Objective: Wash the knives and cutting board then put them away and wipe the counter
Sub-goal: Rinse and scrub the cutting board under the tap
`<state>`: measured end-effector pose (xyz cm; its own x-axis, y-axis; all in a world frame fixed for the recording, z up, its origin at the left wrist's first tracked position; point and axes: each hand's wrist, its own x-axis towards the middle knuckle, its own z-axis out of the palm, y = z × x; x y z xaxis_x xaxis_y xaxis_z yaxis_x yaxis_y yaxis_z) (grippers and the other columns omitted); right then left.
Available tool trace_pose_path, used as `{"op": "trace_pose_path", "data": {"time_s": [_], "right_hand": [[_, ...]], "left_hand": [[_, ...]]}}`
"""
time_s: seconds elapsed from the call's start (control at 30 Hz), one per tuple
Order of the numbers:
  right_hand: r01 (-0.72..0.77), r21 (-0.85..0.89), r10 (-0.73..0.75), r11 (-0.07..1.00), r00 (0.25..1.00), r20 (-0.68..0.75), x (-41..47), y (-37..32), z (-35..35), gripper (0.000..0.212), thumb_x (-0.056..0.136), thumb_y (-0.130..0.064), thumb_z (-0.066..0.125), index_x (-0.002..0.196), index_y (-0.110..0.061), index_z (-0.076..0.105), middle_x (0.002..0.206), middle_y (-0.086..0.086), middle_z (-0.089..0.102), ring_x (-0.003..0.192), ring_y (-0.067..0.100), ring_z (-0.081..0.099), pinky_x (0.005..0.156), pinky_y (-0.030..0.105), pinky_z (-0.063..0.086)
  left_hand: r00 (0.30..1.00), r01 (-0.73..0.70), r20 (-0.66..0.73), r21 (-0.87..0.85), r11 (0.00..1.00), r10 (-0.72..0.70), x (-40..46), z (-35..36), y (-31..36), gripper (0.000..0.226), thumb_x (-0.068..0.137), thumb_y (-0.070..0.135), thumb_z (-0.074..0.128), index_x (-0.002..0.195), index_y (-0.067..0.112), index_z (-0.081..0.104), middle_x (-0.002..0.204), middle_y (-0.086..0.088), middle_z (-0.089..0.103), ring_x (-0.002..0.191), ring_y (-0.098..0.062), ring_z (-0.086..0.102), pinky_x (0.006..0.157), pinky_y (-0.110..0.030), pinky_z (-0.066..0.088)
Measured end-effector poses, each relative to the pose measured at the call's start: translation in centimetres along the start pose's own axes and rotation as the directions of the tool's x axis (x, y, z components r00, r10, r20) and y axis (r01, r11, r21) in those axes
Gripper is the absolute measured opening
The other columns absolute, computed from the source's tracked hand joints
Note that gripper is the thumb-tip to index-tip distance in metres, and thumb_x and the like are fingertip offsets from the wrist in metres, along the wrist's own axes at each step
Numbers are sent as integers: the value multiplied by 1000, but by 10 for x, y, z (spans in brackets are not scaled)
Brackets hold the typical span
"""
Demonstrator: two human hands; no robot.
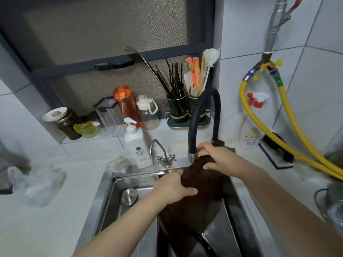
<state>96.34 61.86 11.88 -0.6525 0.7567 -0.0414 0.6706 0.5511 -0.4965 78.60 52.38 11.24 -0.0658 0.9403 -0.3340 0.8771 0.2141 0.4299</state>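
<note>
While both hands' fingers (191,191) clasp its edges, the cutting board (194,197) stands tilted in the sink (118,184).

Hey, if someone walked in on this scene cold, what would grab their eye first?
Two hands over the sink: the left hand and right hand both grip a dark brown cutting board standing in the basin under the black faucet. To the right, yellow hoses loop down the tiled wall.
</note>
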Motion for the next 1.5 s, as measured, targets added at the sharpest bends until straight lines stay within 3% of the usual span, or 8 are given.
{"op": "trace_pose_path", "data": {"time_s": [0.3, 0.43, 0.53, 0.67, 0.93, 1.13, 1.37, 1.5], "right_hand": [[-153, 120, 189, 981, 901, -391, -30, 18, 38, 81, 78, -54, 66, 146, -31, 28, 158, -4, 13, 147, 18, 2, 118, 46, 14], [-173, 886, 592, 430, 795, -132, -32, -3, 58, 117, 58, -62, 76, 147, -43, 2, 158, -3, 11, 143, 24, 21, 114, 48, 26], [-188, 973, 690, 132, 723, 46, -24, -27, 74, 126, 60, -45, 81, 145, -41, -13, 152, 0, 26, 129, 31, 42, 103, 47, 41], [-119, 992, 795, 31, 605, 48, -21, -41, 68, 96, 74, 4, 58, 148, -27, 6, 128, 12, 45, 108, 31, 51, 88, 39, 47], [-218, 956, 803, 196, 596, -29, -24, -78, 42, 86, 71, 12, 51, 144, -14, 14, 97, 13, 48, 87, 26, 53, 60, 29, 46], [-233, 921, 833, 312, 533, -147, -31, -103, 16, 96, 64, 4, 58, 145, -18, 11, 126, 16, 46, 113, 37, 50, 89, 45, 51], [-248, 842, 781, 479, 559, -279, -43, -156, -23, 82, 66, -6, 63, 139, -9, 24, 107, 16, 49, 97, 32, 56, 55, 28, 45], [-191, 780, 704, 596, 592, -393, -48, -196, -28, 77, 68, -8, 62, 134, -9, 24, 96, 13, 50, 96, 33, 58, 76, 44, 55]], "left_hand": [[997, -71, -2, 46, 996, 71, -13, 3, -4, 39, 79, 43, 65, 113, 25, 56, 110, 1, 66, 105, -20, 60, 89, -31, 47], [993, -105, -40, 116, 988, 110, -28, 15, 10, 34, 83, 40, 59, 111, 22, 52, 113, -3, 64, 108, -22, 58, 83, -28, 45], [992, -117, -20, 170, 978, 123, -38, 26, 23, 35, 85, 36, 56, 113, 16, 48, 115, -9, 61, 109, -28, 58, 85, -34, 48], [989, -133, -39, 209, 969, 144, -48, 35, 33, 33, 86, 32, 52, 113, 14, 47, 114, -10, 62, 105, -31, 60, 79, -34, 47], [980, -153, -108, 138, 979, 168, -65, 26, 30, 34, 88, 31, 50, 116, 12, 47, 117, -10, 61, 107, -30, 59, 80, -33, 45], [938, -276, -190, 100, 956, 291, -88, -2, 34, 27, 87, 29, 50, 107, 11, 49, 107, -10, 63, 100, -31, 60, 68, -30, 38], [883, -388, -283, 7, 922, 374, -134, -52, 34, 26, 85, 35, 52, 101, 15, 54, 99, -6, 64, 96, -31, 61, 67, -31, 40], [852, -438, -338, -40, 898, 400, -164, -73, 16, 14, 84, 32, 54, 89, 19, 49, 86, 0, 56, 93, -29, 61, 66, -30, 38]]}}
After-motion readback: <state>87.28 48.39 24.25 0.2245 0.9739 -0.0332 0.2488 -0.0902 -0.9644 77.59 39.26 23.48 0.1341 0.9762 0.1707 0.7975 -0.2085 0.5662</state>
